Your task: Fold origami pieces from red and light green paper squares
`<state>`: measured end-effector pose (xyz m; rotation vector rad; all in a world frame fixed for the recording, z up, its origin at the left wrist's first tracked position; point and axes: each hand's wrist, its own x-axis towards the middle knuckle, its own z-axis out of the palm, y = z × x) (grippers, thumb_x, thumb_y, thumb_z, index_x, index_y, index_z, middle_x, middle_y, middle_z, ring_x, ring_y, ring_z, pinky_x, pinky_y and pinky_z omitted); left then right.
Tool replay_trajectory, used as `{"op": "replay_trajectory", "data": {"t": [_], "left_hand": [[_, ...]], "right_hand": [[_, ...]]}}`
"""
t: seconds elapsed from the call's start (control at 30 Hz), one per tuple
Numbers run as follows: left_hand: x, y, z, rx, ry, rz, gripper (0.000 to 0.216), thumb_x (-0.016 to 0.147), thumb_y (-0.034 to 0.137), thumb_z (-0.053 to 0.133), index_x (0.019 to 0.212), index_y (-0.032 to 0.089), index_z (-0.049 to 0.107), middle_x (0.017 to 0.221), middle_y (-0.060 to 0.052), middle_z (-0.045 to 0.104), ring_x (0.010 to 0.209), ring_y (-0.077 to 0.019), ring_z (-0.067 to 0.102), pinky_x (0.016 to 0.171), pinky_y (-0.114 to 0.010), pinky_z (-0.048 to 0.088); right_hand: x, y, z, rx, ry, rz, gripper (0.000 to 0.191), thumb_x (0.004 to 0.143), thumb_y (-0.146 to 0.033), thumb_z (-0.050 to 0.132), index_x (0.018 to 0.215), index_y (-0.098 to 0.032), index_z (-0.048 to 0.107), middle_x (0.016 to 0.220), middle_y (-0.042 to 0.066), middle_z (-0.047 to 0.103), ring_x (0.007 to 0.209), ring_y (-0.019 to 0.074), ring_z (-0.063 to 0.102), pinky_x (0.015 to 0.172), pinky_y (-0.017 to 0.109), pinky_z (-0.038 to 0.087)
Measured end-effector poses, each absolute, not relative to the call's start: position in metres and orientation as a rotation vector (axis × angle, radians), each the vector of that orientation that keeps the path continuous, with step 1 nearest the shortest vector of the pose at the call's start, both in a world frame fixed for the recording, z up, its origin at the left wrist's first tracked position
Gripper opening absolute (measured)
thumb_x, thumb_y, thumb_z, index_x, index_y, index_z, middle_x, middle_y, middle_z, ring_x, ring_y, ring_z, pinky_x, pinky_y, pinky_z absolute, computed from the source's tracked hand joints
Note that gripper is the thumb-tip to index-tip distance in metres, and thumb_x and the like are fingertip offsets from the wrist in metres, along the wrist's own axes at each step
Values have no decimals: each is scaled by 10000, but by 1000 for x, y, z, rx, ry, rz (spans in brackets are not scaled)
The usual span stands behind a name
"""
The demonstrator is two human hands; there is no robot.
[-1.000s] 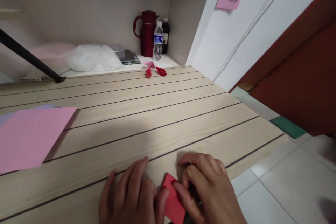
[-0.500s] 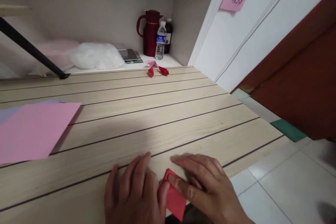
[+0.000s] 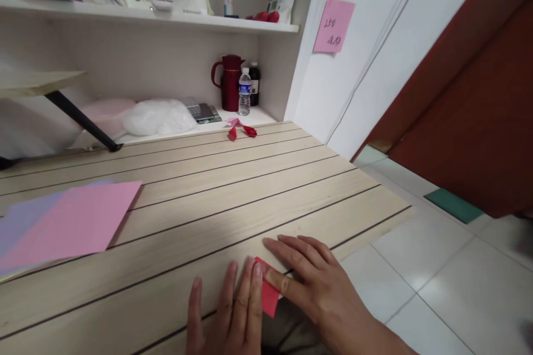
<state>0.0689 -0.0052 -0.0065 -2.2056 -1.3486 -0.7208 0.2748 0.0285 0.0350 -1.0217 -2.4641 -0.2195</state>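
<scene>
A small folded piece of red paper (image 3: 270, 295) lies at the near edge of the wood-slat table (image 3: 233, 205). My left hand (image 3: 235, 310) rests on its left side, fingers stretched out, fingertips by the paper's upper corner. From the right, my right hand (image 3: 320, 283) presses its thumb onto the paper's top; its other fingers are extended over the tabletop. Part of the paper is hidden under the fingers. Both hands are open, flat against paper and table rather than wrapped around anything.
At left lies a stack of pink (image 3: 89, 222) and lilac (image 3: 31, 219) paper sheets. Small folded red pieces (image 3: 250, 131) sit at the table's far edge. Behind stand a dark red thermos jug (image 3: 230, 86) and a water bottle (image 3: 244, 94). Tiled floor (image 3: 449, 283) lies right of the table.
The view has tilted up, bringing the upper shelf in. My left hand's fingertips have moved onto the paper's upper corner. My right thumb still presses the paper.
</scene>
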Motion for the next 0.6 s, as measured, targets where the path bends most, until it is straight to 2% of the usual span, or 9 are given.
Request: {"op": "replay_trajectory", "data": {"t": [0.07, 0.17, 0.33, 0.47, 0.6], "left_hand": [[68, -6, -11, -2156, -1336, -678, 506, 903, 129, 369, 1371, 229, 533, 1426, 30, 554, 1482, -160, 235, 1221, -575, 34], [65, -6, -12, -2162, -1307, -606, 539, 870, 110, 373, 1371, 222, 537, 1472, 25, 503, 1509, -176, 139, 1211, -599, 10], [63, -5, -8, -2167, -1271, -559, 558, 829, 107, 416, 1346, 255, 567, 1481, 40, 489, 1519, -204, 75, 1198, -627, -24], [64, -8, -8, -2148, -1311, -601, 491, 893, 174, 373, 1323, 278, 586, 1438, 41, 544, 1519, -179, 75, 1207, -612, -14], [60, -17, -9, -2062, -1337, -541, 504, 893, 90, 363, 1326, 228, 580, 1439, -25, 555, 1510, -194, 147, 1204, -619, 58]], "right_hand": [[286, 23, 31, -1031, -2503, -256, 421, 1023, -248, 394, 1433, -283, 481, 1493, 53, 495, 1310, 270, 489, 1021, 486, 427], [300, 14, 23, -1049, -2501, -329, 450, 1019, -218, 366, 1461, -235, 449, 1502, 42, 486, 1372, 260, 426, 1085, 476, 362], [278, 9, 21, -970, -2399, -417, 484, 938, -129, 424, 1416, -155, 499, 1461, 24, 535, 1445, 260, 327, 1212, 482, 143], [259, 12, 17, -983, -2451, -485, 500, 910, -79, 422, 1398, -130, 516, 1489, 26, 496, 1443, 287, 333, 1225, 537, 41], [263, 15, 9, -1015, -2465, -500, 492, 928, -61, 416, 1401, -155, 516, 1492, 2, 488, 1412, 268, 388, 1227, 539, 21]]}}
